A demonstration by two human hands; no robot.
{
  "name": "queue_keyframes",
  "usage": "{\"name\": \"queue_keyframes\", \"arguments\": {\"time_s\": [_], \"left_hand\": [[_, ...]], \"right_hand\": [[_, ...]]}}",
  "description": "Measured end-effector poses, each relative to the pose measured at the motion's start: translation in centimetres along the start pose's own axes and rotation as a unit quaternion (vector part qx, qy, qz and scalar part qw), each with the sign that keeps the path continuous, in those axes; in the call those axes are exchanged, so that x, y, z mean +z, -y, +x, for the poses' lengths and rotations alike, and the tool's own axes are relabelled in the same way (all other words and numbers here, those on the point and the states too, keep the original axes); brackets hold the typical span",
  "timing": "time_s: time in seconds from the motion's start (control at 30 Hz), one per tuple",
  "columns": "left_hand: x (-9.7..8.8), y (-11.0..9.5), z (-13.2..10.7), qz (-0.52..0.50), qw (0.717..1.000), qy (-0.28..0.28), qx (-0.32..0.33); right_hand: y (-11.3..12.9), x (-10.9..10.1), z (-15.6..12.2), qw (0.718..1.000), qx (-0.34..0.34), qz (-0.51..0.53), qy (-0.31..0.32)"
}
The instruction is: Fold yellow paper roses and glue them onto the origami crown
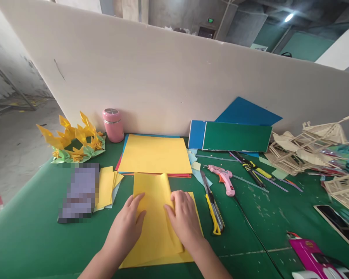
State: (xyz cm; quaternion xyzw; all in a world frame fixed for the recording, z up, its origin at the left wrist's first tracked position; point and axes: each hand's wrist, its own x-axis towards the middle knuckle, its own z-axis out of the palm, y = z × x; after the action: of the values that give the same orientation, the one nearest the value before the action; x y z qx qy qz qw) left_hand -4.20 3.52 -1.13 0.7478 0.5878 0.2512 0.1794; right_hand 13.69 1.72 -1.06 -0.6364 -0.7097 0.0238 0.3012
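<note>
A sheet of yellow paper lies in front of me, its right side curled over in a fold that is not pressed flat. My left hand holds its left edge, thumb and fingertips resting on top. Curled fingers of my right hand grip the folded right edge. Under this sheet, more yellow paper shows at the bottom and right. Just beyond lies a stack of coloured paper, yellow on top with red and blue edges showing.
Right of the paper lie a yellow utility knife and a pink glue gun with a black cord. Yellow paper slips sit beside a blurred dark object on the left. A pink flask and yellow paper crown stand behind.
</note>
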Motion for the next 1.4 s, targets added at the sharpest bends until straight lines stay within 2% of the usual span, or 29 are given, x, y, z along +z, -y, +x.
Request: {"name": "queue_keyframes", "arguments": {"time_s": [0.17, 0.33, 0.47, 0.87, 0.97, 1.1, 1.3, 1.4], "left_hand": [[0.3, -0.1, -0.3, 0.046, 0.999, 0.006, -0.006], [-0.2, -0.8, -0.3, 0.101, 0.993, 0.037, -0.038], [-0.9, -1.3, -0.2, 0.140, 0.986, 0.062, -0.062], [-1.6, -1.7, -0.1, 0.141, 0.986, 0.070, -0.047], [-1.7, -1.8, -0.1, 0.147, 0.985, 0.079, -0.042], [-1.8, -2.2, 0.0, 0.163, 0.981, 0.098, -0.047], [-1.9, -2.6, 0.1, 0.165, 0.977, 0.119, -0.068], [-1.9, -2.7, 0.1, 0.167, 0.973, 0.138, -0.081]], "right_hand": [[-1.8, 0.1, 0.1, 1.000, 0.009, -0.021, -0.020], [-2.0, 0.0, 0.2, 1.000, 0.010, -0.005, -0.007], [-1.8, -0.6, 0.2, 1.000, -0.001, 0.003, 0.020], [-1.0, -3.4, -3.4, 0.990, 0.035, 0.029, 0.131], [-1.0, -3.7, -3.6, 0.988, 0.034, 0.029, 0.145], [-1.4, -3.2, -1.4, 0.992, 0.018, 0.003, 0.123], [-2.5, -1.1, 4.1, 0.995, 0.011, -0.042, 0.085], [-3.0, 0.0, 5.9, 0.996, 0.015, -0.053, 0.076]]}}
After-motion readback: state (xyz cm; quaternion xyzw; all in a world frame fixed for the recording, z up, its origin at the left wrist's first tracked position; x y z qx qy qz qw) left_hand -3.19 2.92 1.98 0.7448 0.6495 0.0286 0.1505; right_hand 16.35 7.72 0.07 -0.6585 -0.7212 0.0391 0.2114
